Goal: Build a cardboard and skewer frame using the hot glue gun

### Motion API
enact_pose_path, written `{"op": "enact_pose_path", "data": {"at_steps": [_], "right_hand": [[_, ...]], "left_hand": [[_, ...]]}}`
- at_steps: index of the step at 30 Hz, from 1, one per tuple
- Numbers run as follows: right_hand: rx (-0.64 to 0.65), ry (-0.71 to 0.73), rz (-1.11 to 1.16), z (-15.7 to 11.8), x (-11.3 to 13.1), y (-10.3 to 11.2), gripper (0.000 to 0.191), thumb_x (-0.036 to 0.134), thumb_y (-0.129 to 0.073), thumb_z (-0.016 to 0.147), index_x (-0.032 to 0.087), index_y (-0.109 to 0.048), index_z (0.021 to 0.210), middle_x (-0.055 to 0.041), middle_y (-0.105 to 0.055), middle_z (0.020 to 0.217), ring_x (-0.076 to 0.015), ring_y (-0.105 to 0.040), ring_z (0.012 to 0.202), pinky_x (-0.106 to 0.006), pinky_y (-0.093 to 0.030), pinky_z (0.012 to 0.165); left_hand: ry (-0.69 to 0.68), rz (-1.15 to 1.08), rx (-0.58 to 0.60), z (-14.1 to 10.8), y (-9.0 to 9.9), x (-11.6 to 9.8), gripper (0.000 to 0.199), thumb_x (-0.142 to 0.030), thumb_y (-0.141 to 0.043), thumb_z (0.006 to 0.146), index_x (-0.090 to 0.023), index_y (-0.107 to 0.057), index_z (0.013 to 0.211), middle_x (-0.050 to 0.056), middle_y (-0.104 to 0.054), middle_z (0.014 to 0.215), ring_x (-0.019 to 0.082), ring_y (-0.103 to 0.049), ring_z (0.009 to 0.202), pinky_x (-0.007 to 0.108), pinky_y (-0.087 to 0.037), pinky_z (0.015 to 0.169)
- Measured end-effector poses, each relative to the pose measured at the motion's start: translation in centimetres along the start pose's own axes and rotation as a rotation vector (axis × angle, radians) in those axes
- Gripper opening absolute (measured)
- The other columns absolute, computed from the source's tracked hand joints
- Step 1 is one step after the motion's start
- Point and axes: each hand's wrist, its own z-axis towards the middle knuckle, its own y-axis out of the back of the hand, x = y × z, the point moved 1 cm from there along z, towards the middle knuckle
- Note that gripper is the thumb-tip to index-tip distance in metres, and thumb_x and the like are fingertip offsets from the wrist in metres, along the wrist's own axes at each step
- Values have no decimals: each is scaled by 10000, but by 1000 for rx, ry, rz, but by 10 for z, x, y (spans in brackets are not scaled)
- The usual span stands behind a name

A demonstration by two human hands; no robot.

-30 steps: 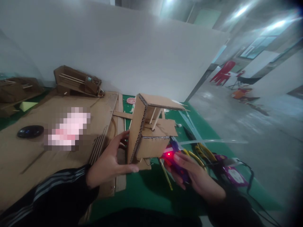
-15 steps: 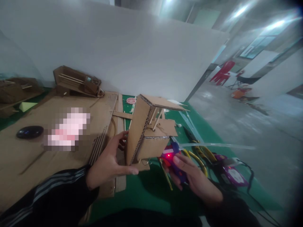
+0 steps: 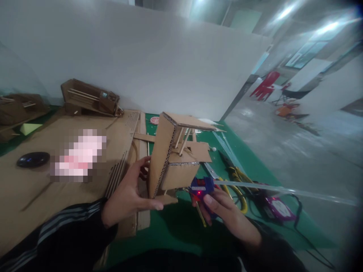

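Observation:
My left hand [image 3: 132,192] grips the lower left side of a cardboard model [image 3: 183,175], its thumb along the bottom edge. The model is a box of brown panels, held tilted, with thin wooden sticks [image 3: 184,142] between its upper and middle panels. In my right hand [image 3: 227,211] is a blue and red hot glue gun [image 3: 202,186] with a lit red light. Its front end is close against the lower right of the model; whether it touches is hidden. A long translucent glue stick [image 3: 266,186] reaches from the gun out to the right.
Yellow-handled scissors [image 3: 242,200], pliers [image 3: 234,172] and a purple device [image 3: 279,207] with a black cable lie on the green table [image 3: 170,241] at right. Cardboard sheets [image 3: 85,196], a black mouse [image 3: 33,160] and another cardboard model [image 3: 87,99] are at left.
The glue gun has turned and shifted slightly left, and its glue stick now slants further down to the right. Both hands keep their grip; the whole view has shifted slightly.

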Motion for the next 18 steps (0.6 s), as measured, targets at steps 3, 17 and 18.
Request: {"op": "enact_pose_path", "data": {"at_steps": [3,17,18], "right_hand": [[34,5,61,2,-5,2,466,544,-487,988,128,-685,921,0,-558,568,-121,-539,510,-234,-467,506],[226,7,64,13,-6,27,418,519,-706,852,132,-734,1010,-61,-662,843,-163,-596,734,-267,-519,679],[265,44,1,15,0,29,408,496,-717,848,141,-736,1048,-75,-677,927,-184,-617,808,-293,-525,759]], "left_hand": [[7,-32,3,0,0,3,1117,-481,-925,575,-335,-305,1493,104,-451,1385,330,-488,1157,500,-429,953],[16,-84,65,-3,1,-3,1006,-489,-867,653,-353,-324,1489,76,-498,1310,315,-489,1146,476,-432,956],[9,-79,74,-2,1,-4,990,-490,-862,661,-349,-332,1485,72,-507,1297,305,-492,1136,460,-430,957]]}}
